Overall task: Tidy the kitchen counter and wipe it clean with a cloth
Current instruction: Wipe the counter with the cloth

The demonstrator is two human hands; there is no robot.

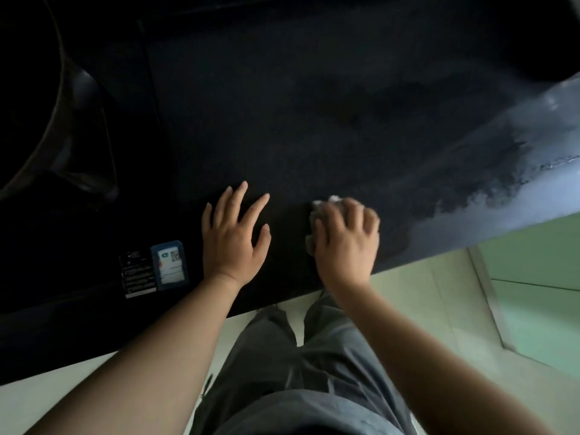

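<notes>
The kitchen counter [314, 120] is a dark, speckled slab that fills the upper part of the head view. My right hand [345, 243] presses down near the front edge, fingers curled over a small pale cloth [323, 205]; only its bunched edge shows beyond my fingers and beside my thumb. My left hand [233, 238] lies flat on the counter just to the left, fingers spread, holding nothing. A wet sheen [502, 189] covers the counter to the right of the cloth.
A dark cooktop [72, 152] with a round burner ring is set into the counter at the left, bearing a black label [138, 274] and a blue-and-white sticker [170, 265] near its front. Below the counter edge are my grey trousers [298, 372] and a pale floor [439, 293].
</notes>
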